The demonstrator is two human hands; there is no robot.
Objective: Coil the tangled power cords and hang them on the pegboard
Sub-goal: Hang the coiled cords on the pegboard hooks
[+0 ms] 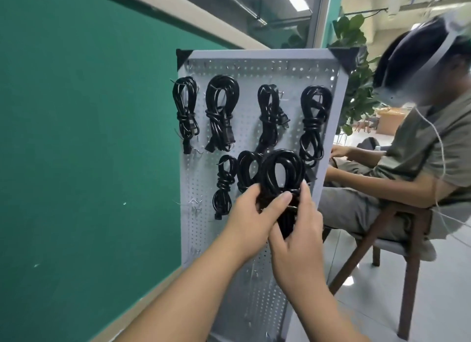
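1. Our left hand [251,214] and right hand [298,237] cover the lower half of the coiled power cord [280,173].
2. It masks part of one hung cord [244,168] behind.
3. The pegboard [201,239] runs off the bottom edge.
4. The seated person's head [418,61] is blurred.

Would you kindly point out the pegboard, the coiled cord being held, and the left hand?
pegboard [254,54]: head view, top edge of its frame.
coiled cord [281,155]: head view, top arc of its loop.
left hand [251,214]: head view, back of the hand.
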